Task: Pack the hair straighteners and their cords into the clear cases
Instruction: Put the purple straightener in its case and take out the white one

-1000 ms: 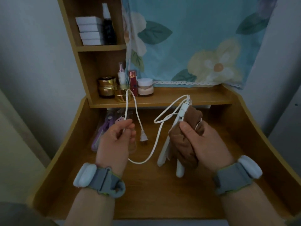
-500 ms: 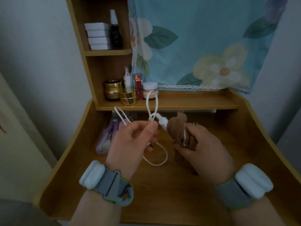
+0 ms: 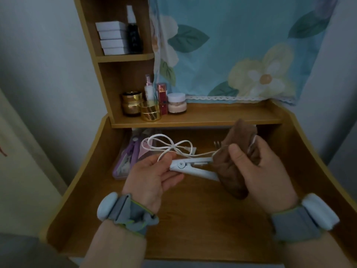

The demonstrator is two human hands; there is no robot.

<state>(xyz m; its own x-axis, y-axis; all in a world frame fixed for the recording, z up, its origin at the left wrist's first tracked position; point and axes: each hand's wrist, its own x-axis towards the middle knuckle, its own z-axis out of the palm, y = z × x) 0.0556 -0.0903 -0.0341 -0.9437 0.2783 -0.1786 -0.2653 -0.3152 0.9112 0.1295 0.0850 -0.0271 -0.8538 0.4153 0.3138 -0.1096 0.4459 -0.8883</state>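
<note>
Preparation step, judged from the scene: your left hand (image 3: pixel 154 176) pinches the hinge end of the slim white hair straightener (image 3: pixel 193 168), held above the wooden worktop (image 3: pixel 193 219), while your right hand (image 3: pixel 257 171) grips a brown cloth pouch (image 3: pixel 231 171) over its tip. Its thin white cord (image 3: pixel 170 145) loops loosely behind. Next, likely free the straightener and coil the cord. A clear case with a purple straightener (image 3: pixel 128 159) lies at the rear left.

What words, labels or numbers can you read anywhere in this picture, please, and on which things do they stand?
None can be read.
Dark spray bottle: pale marks, too blurred.
Red box: small mark, too blurred.
White boxes, gold jars, white straightener: no print visible.
</note>
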